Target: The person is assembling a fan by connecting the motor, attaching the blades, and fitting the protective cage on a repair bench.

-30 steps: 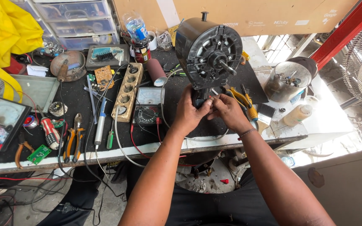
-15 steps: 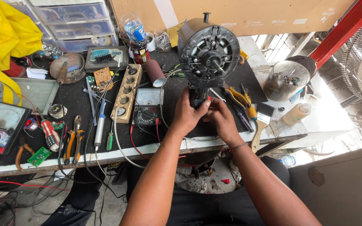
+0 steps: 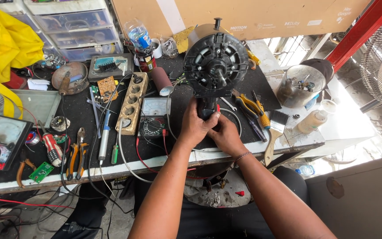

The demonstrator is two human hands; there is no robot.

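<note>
Directly beyond my two hands stood the motor (image 3: 216, 66), a round black unit with a ribbed, slotted end cover and a short steel shaft pointing toward me. It rested on its side on the black mat of the workbench (image 3: 32, 175), face toward me, so that its lower edge was within reach. My left hand (image 3: 196, 126) was curled closed around a small black block (image 3: 206, 107) at the base of the motor, thumb across the front. My right hand (image 3: 226, 135) was cupped against the left from below and to the right, fingers bent on the same block; a red tip showed just above my knuckles. How firmly the right hand gripped could not be judged, as the left hid most of its fingers. Both hands appeared to steady the part against the motor housing.

To the left of my left hand, close by, lay an analogue meter (image 3: 152, 117) with a pale dial face and dark knob, its red lead trailing toward me. Further left sat a wooden socket strip (image 3: 131, 102) with round holes, then a blue-handled screwdriver (image 3: 104, 135) and orange-handled pliers (image 3: 74, 155), all laid flat.

To the right of my right hand lay yellow-handled pliers (image 3: 253, 108) and a paintbrush (image 3: 276, 130) with a wooden handle and dark bristles, handle overhanging the bench edge. A thin grey wire (image 3: 235, 117) looped round behind my right hand.
</note>
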